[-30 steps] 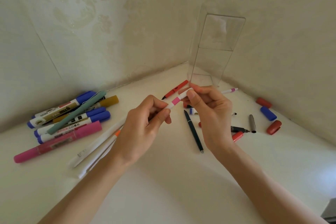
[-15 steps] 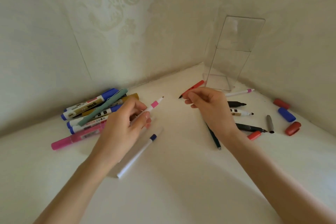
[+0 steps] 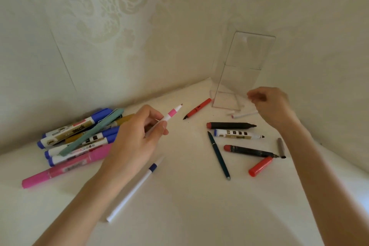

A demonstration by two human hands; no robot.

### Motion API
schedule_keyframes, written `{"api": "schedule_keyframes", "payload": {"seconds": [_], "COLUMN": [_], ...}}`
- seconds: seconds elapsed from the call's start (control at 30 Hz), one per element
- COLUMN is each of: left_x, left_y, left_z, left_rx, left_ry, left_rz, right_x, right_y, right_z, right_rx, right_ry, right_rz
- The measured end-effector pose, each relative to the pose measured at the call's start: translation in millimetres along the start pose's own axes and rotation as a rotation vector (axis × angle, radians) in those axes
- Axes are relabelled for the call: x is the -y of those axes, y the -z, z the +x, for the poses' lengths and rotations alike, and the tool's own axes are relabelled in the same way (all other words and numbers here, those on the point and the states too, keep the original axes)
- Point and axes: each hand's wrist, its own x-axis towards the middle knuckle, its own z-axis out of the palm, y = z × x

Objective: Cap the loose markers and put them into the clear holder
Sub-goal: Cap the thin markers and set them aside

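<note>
My left hand grips a thin white marker with a pink band, its bare tip pointing up and right. My right hand hovers with curled fingers just in front of the clear holder, which stands upright in the corner. I cannot see whether anything small is in its fingers. Uncapped on the table lie a red pen, two black markers and a white marker. A red cap and a grey cap lie nearby.
A pile of capped markers, blue, pink, green and yellow, lies at the left by the wall. A white pen with a blue band lies in front of me, a dark green pen to its right. Walls close off the back and the right.
Both hands were together on the pink-banded marker; they have parted. My left hand kept the marker and moved left; my right hand travelled right and back toward the holder.
</note>
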Motion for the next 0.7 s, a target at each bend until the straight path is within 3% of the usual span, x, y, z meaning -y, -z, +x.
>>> {"api": "schedule_keyframes", "payload": {"seconds": [0.1, 0.23, 0.57, 0.63, 0.7], "left_x": [6, 14, 15, 15, 12], "left_y": [-11, -14, -11, -10, -9], "left_z": [6, 8, 5, 3, 0], "left_rx": [0.009, 0.021, 0.018, 0.015, 0.018], "left_ry": [0.012, 0.022, 0.031, 0.025, 0.006], "left_rz": [0.014, 0.035, 0.033, 0.026, 0.013], "right_x": [-15, -15, -5, -2, 7], "right_y": [-5, -26, -53, -47, -38], "right_z": [7, 11, 15, 13, 4], "right_rx": [0.091, 0.268, 0.224, 0.225, 0.153], "right_ry": [-0.028, 0.12, 0.434, 0.454, 0.385], "right_rz": [-0.105, -0.233, -0.767, -0.765, -0.493]}}
